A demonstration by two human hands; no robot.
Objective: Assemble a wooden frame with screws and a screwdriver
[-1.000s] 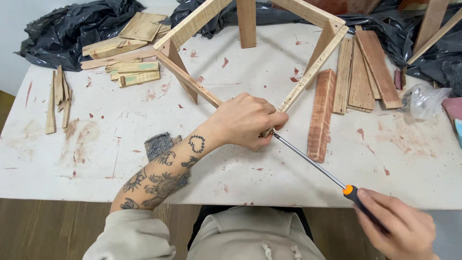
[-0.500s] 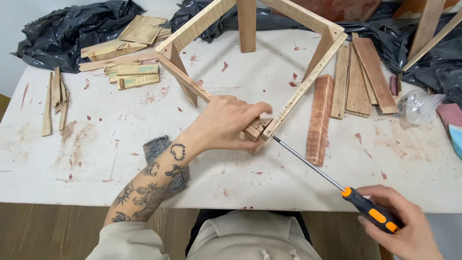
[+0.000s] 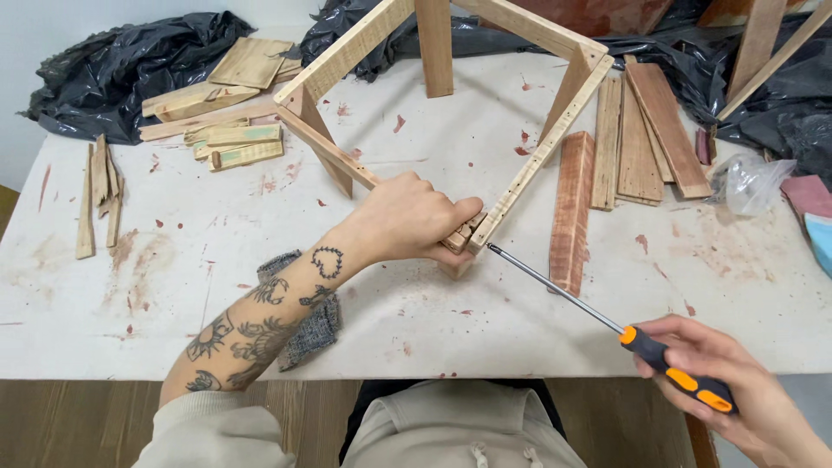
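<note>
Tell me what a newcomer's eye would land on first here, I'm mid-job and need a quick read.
First, the left hand clamped over the near corner of the wooden frame at the table's centre. Next, the long screwdriver, its tip at that corner and its orange-and-black handle in the right hand at lower right. Then the reddish planks stacked right of the frame on the stained white table.

The left hand covers the wooden frame's near corner joint; the frame's top and the right hand's wrist run off the picture's edges
</note>
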